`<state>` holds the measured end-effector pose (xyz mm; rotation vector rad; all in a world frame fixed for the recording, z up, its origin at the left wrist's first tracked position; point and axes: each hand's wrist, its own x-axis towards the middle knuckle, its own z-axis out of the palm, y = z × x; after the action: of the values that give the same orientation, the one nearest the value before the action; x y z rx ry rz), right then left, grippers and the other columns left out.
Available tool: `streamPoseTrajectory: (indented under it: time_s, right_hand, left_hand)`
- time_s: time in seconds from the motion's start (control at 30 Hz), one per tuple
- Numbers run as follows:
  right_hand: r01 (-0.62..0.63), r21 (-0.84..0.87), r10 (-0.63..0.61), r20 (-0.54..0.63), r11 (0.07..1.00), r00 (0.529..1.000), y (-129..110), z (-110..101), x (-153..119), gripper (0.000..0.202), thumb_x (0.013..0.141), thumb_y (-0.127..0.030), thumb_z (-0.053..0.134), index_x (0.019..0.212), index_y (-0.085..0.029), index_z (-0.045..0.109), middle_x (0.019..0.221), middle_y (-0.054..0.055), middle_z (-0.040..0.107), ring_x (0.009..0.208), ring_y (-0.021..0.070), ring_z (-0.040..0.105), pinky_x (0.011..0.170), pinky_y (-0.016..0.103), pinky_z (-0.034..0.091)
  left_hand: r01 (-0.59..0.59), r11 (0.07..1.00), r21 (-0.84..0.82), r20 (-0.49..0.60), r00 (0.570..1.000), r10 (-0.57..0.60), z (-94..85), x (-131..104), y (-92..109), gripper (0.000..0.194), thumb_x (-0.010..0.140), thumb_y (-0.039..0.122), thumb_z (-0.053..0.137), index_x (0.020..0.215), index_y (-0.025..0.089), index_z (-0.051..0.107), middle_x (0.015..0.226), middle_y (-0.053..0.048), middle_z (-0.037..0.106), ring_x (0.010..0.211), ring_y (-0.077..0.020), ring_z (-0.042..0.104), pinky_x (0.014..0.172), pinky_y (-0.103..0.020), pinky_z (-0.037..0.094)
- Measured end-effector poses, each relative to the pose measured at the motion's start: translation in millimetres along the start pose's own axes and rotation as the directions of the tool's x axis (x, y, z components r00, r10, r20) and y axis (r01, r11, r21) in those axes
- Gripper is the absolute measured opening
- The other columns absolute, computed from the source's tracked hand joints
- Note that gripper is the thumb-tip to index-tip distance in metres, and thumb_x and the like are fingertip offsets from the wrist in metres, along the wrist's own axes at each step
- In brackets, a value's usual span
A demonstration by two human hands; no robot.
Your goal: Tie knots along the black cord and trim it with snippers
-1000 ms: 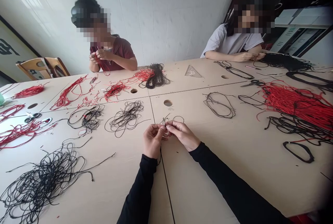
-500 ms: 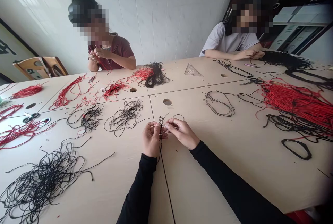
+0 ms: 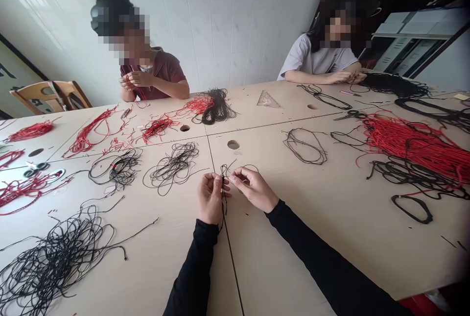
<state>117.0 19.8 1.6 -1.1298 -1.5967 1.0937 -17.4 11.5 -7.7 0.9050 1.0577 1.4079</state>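
Observation:
Between my two hands is a thin black cord (image 3: 223,198), looped at the top and hanging down past my left wrist. My left hand (image 3: 211,196) pinches it between thumb and fingers. My right hand (image 3: 253,187), just to the right, is closed in a pinch on a strand of the same cord, and a thin loop of it curves out above the knuckles. Any knot at the fingertips is too small to make out. Left of my hands lies a loose black cord bundle (image 3: 176,166); a black cord ring (image 3: 305,147) lies to the right.
A large black cord tangle (image 3: 62,257) covers the table's near left. Red cords (image 3: 414,144) are heaped at right, beside scissors (image 3: 348,115). More scissors (image 3: 35,169) lie at left. A clear set square (image 3: 269,99) lies farther back. Two people sit across, handling cords.
The whole view has shifted slightly, so things sit a little farther left. My hands keep their pinch on the cord. The left co-worker's hands have moved slightly, with red cord hanging below them.

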Motion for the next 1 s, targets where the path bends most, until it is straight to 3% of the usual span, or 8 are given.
streamPoseTrajectory:
  time_s: [0.17,0.33,0.5,0.7,0.87,1.0]
  right_hand:
    - [-0.042,0.103,0.042,0.002,0.994,0.999,3.2,-0.3,0.6,0.024,0.086,-0.041,0.052,0.083,-0.018,0.053,0.074,0.001,0.057,0.066,0.0129,0.052,0.064,0.027,0.045]
    - [-0.078,0.115,0.074,0.038,0.990,0.997,0.8,2.8,0.2,0.029,0.086,-0.044,0.052,0.097,-0.017,0.054,0.068,-0.002,0.051,0.058,0.0114,0.047,0.057,0.026,0.041]
    - [0.004,0.019,-0.004,0.004,1.000,1.000,-3.5,3.2,0.0,0.026,0.088,-0.041,0.050,0.080,-0.017,0.057,0.061,-0.003,0.044,0.052,0.0096,0.034,0.050,0.024,0.030]
    - [-0.008,0.071,0.010,-0.025,0.997,1.000,-5.5,3.7,0.9,0.025,0.086,-0.040,0.051,0.079,-0.016,0.058,0.070,0.001,0.055,0.061,0.0127,0.048,0.056,0.025,0.039]
    - [-0.038,0.068,0.043,-0.073,0.997,0.996,-2.4,3.4,1.4,0.026,0.085,-0.041,0.053,0.080,-0.016,0.060,0.071,0.002,0.059,0.065,0.0147,0.053,0.060,0.026,0.043]
    - [-0.048,0.112,0.055,-0.067,0.993,0.996,-3.0,3.4,1.5,0.026,0.084,-0.041,0.055,0.081,-0.016,0.060,0.074,0.002,0.061,0.066,0.0151,0.056,0.061,0.027,0.045]
  left_hand:
    - [-0.078,0.996,0.038,-0.015,0.997,0.079,-2.3,0.5,-2.1,0.029,0.077,0.043,0.063,0.081,0.017,0.049,0.078,-0.001,0.051,0.066,-0.0106,0.054,0.052,-0.023,0.054]
    - [-0.056,0.998,0.027,0.039,0.998,0.055,-1.6,-0.3,-6.1,0.030,0.078,0.043,0.062,0.083,0.017,0.049,0.078,0.000,0.050,0.065,-0.0108,0.053,0.052,-0.025,0.054]
    - [-0.062,0.998,-0.009,0.033,0.998,0.062,-0.2,-1.3,-5.5,0.029,0.078,0.043,0.062,0.082,0.017,0.048,0.077,0.000,0.050,0.065,-0.0103,0.053,0.052,-0.024,0.053]
    - [-0.037,0.998,-0.048,0.036,0.999,0.038,-0.9,-0.9,1.4,0.028,0.078,0.041,0.062,0.083,0.018,0.048,0.080,-0.001,0.054,0.066,-0.0117,0.057,0.053,-0.026,0.054]
    - [0.007,0.997,-0.080,-0.033,0.999,-0.010,-4.2,-1.3,6.5,0.026,0.079,0.040,0.060,0.084,0.017,0.049,0.076,-0.002,0.058,0.059,-0.0121,0.057,0.049,-0.027,0.052]
    - [0.103,0.994,-0.040,0.052,0.994,-0.100,-2.9,-2.0,5.2,0.029,0.076,0.041,0.063,0.080,0.013,0.056,0.071,-0.004,0.059,0.058,-0.0133,0.058,0.048,-0.027,0.052]
